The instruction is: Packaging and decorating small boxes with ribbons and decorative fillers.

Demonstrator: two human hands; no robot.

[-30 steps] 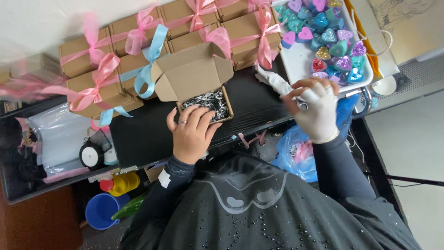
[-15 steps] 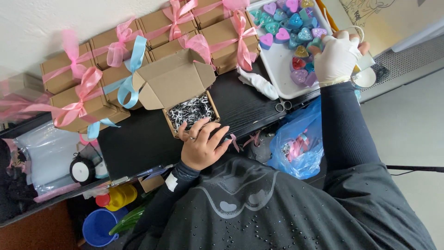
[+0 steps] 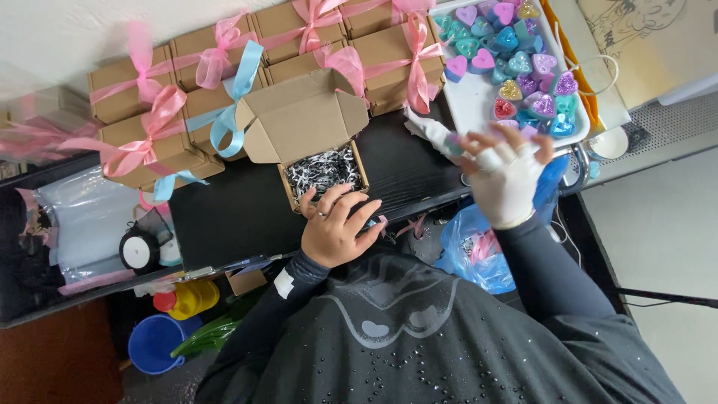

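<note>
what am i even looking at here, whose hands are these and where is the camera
The camera sits on a person's head and looks straight down, so you see their dark top at the bottom and both arms reaching onto a black table.

The left hand is bare and rests at the near edge of an open cardboard box filled with black and white shredded paper. The right hand wears a white glove and is at the near edge of a white tray of glittery heart-shaped pieces. Whether it grips one is hard to tell.

Behind the open box stand closed cardboard boxes tied with pink and blue ribbon. A blue plastic bag hangs below the table edge.
</note>
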